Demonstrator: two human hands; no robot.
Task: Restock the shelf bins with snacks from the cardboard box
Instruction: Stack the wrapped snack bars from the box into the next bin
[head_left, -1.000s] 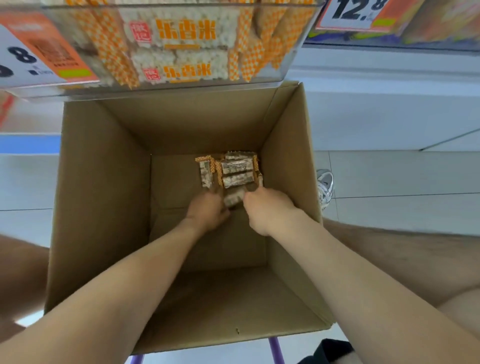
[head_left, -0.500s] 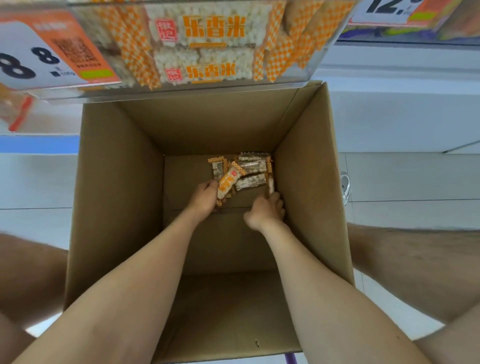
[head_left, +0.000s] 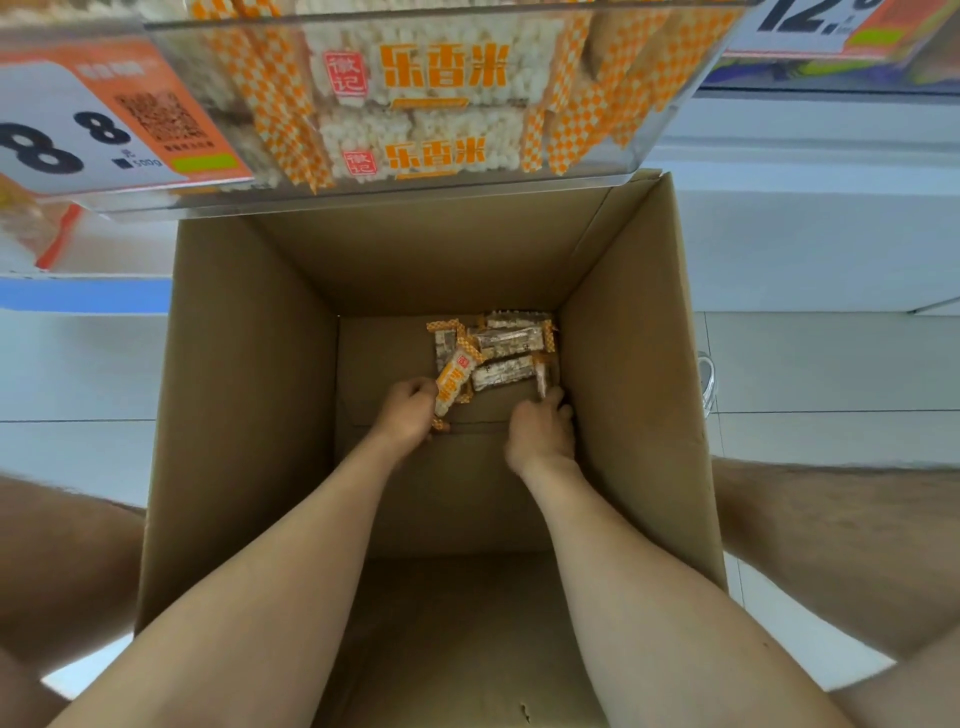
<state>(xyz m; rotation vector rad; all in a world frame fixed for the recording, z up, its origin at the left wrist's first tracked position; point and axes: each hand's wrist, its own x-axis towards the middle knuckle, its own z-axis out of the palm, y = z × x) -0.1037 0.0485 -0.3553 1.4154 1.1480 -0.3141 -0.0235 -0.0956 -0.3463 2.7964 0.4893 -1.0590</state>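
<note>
Left hand (head_left: 408, 418): grips one snack (head_left: 453, 382)
Right hand (head_left: 543, 434): fingers curled at the pile (head_left: 506, 358); grip unclear
Box (head_left: 249, 389): holds the pile, far right corner

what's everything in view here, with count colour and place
cardboard box: one, brown, centre, open-topped
loose snack bars: small pile, orange-and-white wrappers, far right corner of the box bottom
held snack bar: one, orange and white, beside the pile
shelf bin: one, clear, top, above the box
bin snacks: many, white with orange checks, inside the shelf bin
price tags: two, white and orange, top left and top right
floor: pale tiles, around the box
left hand: grips the held snack bar
right hand: at the pile's right edge, grip unclear
legs: two, bare, either side of the box
</note>
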